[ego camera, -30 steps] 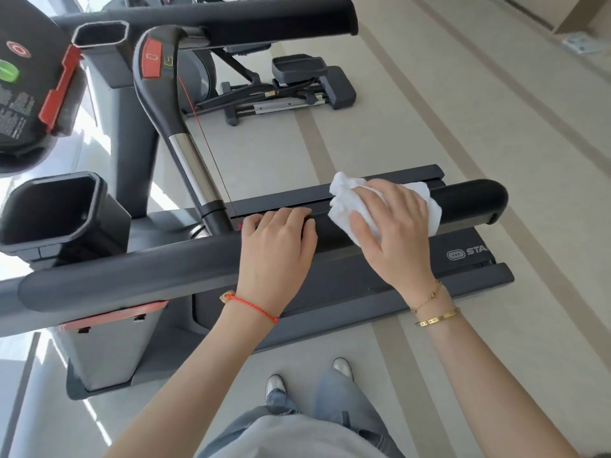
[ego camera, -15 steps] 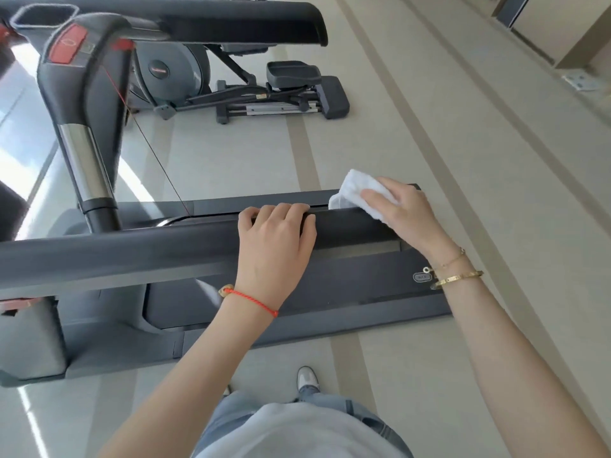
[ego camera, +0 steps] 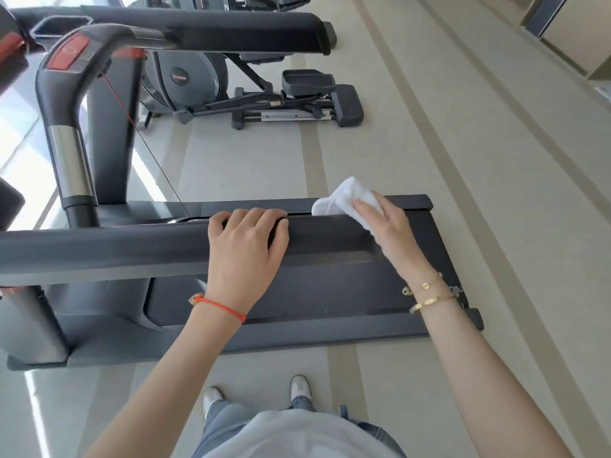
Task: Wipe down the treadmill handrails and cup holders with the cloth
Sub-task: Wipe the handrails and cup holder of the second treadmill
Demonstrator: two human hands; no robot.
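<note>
Now the left hand [ego camera: 246, 251] curls its fingers over the near handrail [ego camera: 115, 247] and grips it, while just to its right the right hand [ego camera: 388, 226] – fingers bent – presses the bunched white cloth [ego camera: 340, 201] onto the handrail's end.

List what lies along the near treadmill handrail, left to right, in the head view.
Bare near handrail → left hand gripping it, red cord bracelet at its wrist → white cloth → right hand pressing the cloth at the rail's end.
</note>
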